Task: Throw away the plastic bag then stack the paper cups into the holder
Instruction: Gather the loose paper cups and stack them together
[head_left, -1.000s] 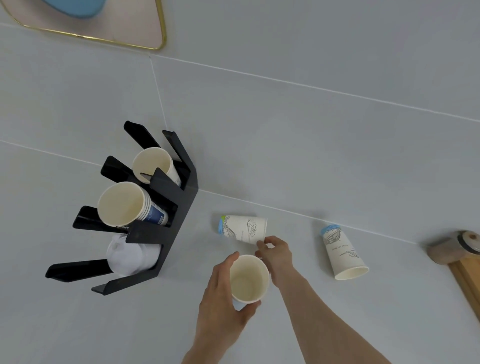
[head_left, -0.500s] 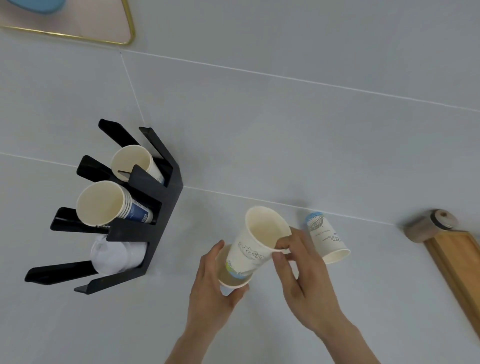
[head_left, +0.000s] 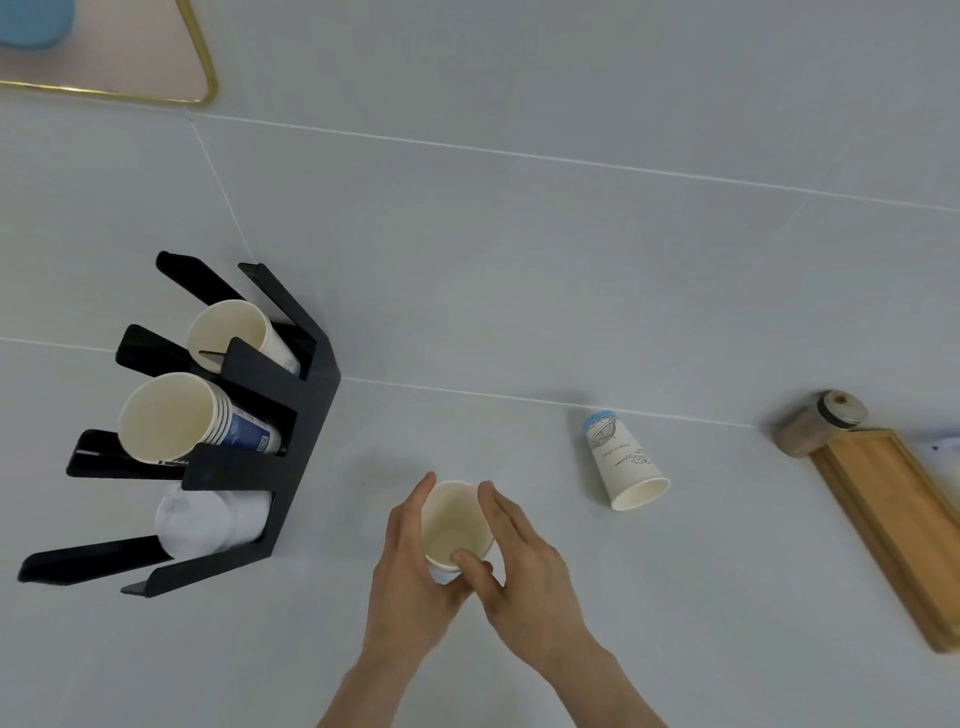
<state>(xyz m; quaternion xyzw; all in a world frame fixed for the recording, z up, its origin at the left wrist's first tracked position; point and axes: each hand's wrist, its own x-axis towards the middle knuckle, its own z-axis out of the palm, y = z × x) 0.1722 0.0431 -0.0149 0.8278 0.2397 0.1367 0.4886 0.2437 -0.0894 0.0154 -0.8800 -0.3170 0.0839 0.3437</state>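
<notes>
A nested stack of white paper cups (head_left: 451, 525) stands mouth-up between my hands at the bottom centre. My left hand (head_left: 410, 571) wraps its left side. My right hand (head_left: 524, 571) touches the right side, thumb on the near rim. One more paper cup (head_left: 623, 462) lies on its side to the right, mouth towards me. The black cup holder (head_left: 306, 415) stands at the left with a single cup (head_left: 234, 332) in its top slot, a stack of cups (head_left: 176, 415) in the middle slot and white lids (head_left: 208, 519) in the lower one.
A wooden tray (head_left: 893, 519) runs along the right edge with a small lidded jar (head_left: 821, 421) at its far end. A pink gold-rimmed tray (head_left: 145, 52) holding something blue sits at the top left. The counter is pale grey.
The cup my right hand held tilted above the left hand's cup is now pushed down inside it. Both hands now close around the nested cups.
</notes>
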